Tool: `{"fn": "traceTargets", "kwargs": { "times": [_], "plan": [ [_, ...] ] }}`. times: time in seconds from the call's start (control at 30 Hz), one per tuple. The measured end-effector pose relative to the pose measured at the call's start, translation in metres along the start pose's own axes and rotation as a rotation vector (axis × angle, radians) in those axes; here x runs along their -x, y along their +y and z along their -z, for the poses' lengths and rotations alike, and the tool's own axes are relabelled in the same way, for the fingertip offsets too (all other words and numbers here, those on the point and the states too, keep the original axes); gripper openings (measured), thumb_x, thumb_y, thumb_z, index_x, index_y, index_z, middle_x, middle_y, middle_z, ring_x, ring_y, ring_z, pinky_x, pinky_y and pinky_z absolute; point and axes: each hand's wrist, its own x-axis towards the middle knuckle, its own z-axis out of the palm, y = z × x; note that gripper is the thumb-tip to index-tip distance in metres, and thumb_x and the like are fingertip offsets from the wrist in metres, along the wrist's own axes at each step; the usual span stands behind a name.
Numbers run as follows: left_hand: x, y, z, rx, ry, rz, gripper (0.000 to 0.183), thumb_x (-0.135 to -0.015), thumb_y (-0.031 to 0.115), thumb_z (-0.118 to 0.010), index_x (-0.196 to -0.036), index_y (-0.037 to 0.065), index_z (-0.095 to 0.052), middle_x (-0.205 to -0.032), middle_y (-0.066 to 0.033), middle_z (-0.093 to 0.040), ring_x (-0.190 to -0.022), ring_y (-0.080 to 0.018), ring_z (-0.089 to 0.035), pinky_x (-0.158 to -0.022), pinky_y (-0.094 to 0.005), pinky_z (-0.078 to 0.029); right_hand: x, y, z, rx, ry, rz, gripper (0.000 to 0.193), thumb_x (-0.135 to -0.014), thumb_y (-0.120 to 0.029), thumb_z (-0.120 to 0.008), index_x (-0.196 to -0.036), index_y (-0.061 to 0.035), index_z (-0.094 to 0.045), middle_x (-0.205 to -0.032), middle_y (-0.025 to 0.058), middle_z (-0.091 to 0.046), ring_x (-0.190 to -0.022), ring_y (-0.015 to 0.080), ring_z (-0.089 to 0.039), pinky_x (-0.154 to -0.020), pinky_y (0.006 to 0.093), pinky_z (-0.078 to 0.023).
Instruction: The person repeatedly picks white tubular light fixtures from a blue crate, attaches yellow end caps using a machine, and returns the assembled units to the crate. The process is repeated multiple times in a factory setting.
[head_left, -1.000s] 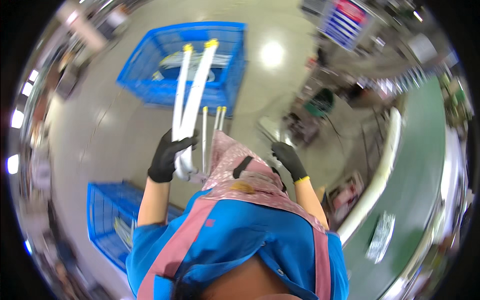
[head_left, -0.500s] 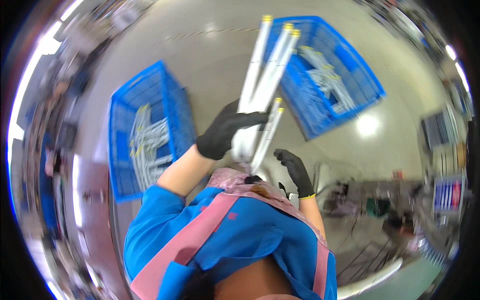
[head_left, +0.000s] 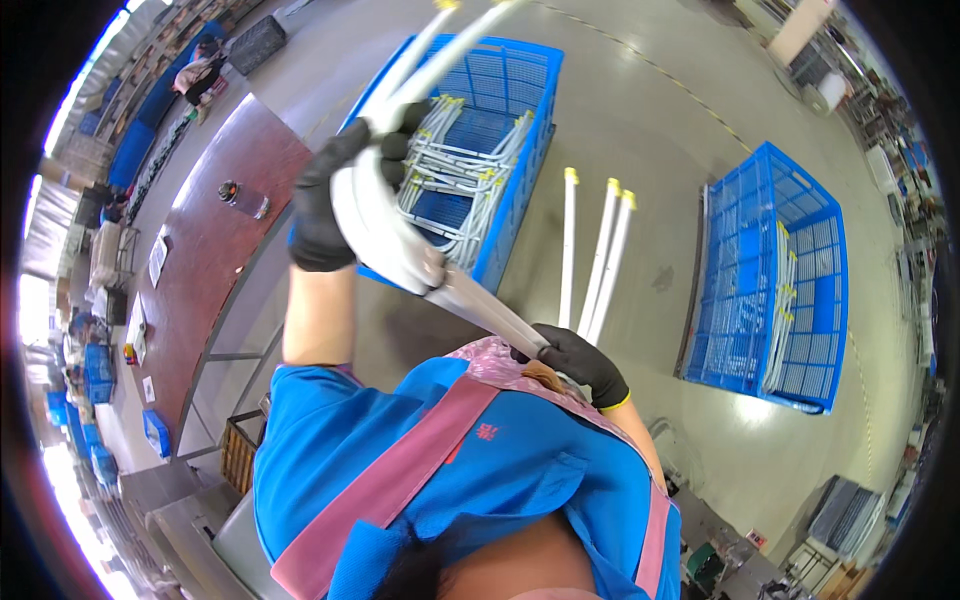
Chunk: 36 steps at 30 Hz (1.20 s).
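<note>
A bundle of white bent tubes (head_left: 385, 228) with yellow end caps is held in front of my body, slanting from upper left to lower right. My left hand (head_left: 330, 205), in a black glove, is closed around the bundle near its bend. Lower down, my black-gloved right hand (head_left: 585, 365) is wrapped around the tubes by my waist. Several yellow-capped tube ends rise just beyond the right hand; how they join the bundle is hidden. Behind the left hand stands a blue plastic crate (head_left: 525, 205), with similar white tubes (head_left: 455, 170) stacked inside.
A second blue crate (head_left: 735, 275) with white tubes stands on the floor to the right. To the left is a long reddish-brown table (head_left: 205, 250) bearing a bottle (head_left: 243, 198) and papers. A wooden crate (head_left: 243, 450) sits beneath its near end. Another person (head_left: 200, 78) is far left.
My view has turned left, shifting the crates rightward in it. The left hand has moved left with the tubes, which now lean over. My right hand, open and apart before, has closed on them.
</note>
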Motion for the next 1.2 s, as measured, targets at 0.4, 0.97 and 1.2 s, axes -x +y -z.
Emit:
{"fn": "traceTargets", "kwargs": {
  "times": [0.4, 0.97, 1.2],
  "plan": [
    [0.153, 0.145, 0.162, 0.075, 0.358, -0.391, 0.055, -0.091, 0.01, -0.048, -0.13, -0.02, -0.023, -0.108, -0.0218, -0.057, -0.085, -0.0245, -0.063, -0.078, -0.031, -0.054, -0.159, -0.054, -0.02, 0.468, -0.226, 0.044, 0.029, -0.08, -0.028, -0.066, -0.1, -0.0075, -0.062, -0.092, 0.017, -0.065, -0.086, 0.0324, -0.063, -0.074, 0.0408, -0.048],
    [-0.057, 0.011, 0.481, -1.348, -0.12, 0.211, 0.015, -0.085, 0.021, -0.055, -0.085, 0.008, -0.062, -0.078, -0.0085, -0.059, -0.069, -0.0189, -0.055, -0.064, -0.0319, -0.046, -0.057, 0.129, 0.134, 1.214, 0.804, -0.198, 0.038, -0.084, -0.043, -0.057, -0.104, -0.0109, -0.062, -0.096, 0.0134, -0.066, -0.088, 0.0322, -0.063, -0.077, 0.0464, -0.051],
    [-0.04, -0.247, 0.497, -1.749, -0.232, 0.761, 0.033, -0.084, 0.033, -0.058, -0.09, 0.001, -0.062, -0.088, -0.0225, -0.062, -0.081, -0.0361, -0.059, -0.072, -0.0435, -0.045, 0.155, 0.297, 0.041, 0.601, 0.581, -0.826, 0.04, -0.082, -0.041, -0.051, -0.086, -0.0052, -0.07, -0.095, 0.0203, -0.066, -0.09, 0.0368, -0.063, -0.082, 0.0453, -0.05]
  ]
}}
